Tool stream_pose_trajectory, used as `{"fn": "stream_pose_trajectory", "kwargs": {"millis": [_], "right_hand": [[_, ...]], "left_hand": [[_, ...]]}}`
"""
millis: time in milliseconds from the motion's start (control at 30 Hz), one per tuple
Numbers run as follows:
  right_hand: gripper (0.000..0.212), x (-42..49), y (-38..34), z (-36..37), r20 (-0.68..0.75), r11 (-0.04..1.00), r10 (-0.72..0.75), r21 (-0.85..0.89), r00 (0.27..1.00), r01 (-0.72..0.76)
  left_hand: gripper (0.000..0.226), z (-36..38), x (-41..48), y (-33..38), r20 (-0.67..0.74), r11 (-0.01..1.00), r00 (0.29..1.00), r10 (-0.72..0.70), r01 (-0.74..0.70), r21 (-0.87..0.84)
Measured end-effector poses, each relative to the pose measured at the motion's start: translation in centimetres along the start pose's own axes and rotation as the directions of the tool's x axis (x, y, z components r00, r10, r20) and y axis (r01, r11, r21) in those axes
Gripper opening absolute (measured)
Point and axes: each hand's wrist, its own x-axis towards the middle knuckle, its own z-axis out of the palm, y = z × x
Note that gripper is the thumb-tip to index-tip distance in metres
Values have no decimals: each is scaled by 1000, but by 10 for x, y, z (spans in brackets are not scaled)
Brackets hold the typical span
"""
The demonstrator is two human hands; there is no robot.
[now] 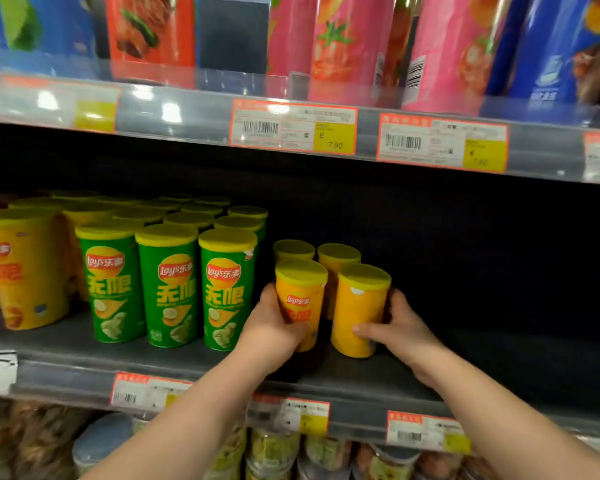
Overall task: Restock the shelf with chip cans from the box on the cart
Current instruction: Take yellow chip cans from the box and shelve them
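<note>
Two yellow chip cans stand near the front of the dark middle shelf (378, 379). My left hand (272, 329) grips the left yellow can (302, 292), fingers curled round its lower half. My right hand (400, 327) grips the right yellow can (359, 310), thumb across its front. Right behind them stand two more yellow cans (336, 259). The box and the cart are out of view.
Rows of green chip cans (168, 289) fill the shelf to the left, with a yellow-orange can (25, 271) at the far left. The shelf's right part is dark and bare. Tall pink, red and blue cans (440, 46) stand on the shelf above. Price tags (293, 128) line the shelf edges.
</note>
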Motion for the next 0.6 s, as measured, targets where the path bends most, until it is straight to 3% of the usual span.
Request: {"fn": "stream_pose_trajectory", "kwargs": {"millis": [233, 300, 433, 533, 600], "right_hand": [[83, 13, 4, -1, 83, 998, -56, -24, 995, 58], [86, 16, 5, 1, 69, 995, -76, -58, 995, 80], [94, 17, 9, 5, 89, 990, -107, -77, 990, 114], [80, 12, 3, 1, 121, 988, -148, 56, 982, 142], [82, 11, -7, -6, 11, 969, -243, 51, 970, 242]], "left_hand": [[50, -4, -20, -6, -20, 967, 999, 36, -30, 253], [43, -6, -27, -6, -31, 886, 996, 84, -60, 460], [43, -7, -36, -15, 10, 621, 983, 184, -124, 774], [49, -8, -40, -27, 57, 551, 932, 359, -260, 793], [40, -9, -41, -39, 19, 551, 880, 475, -314, 773]]}}
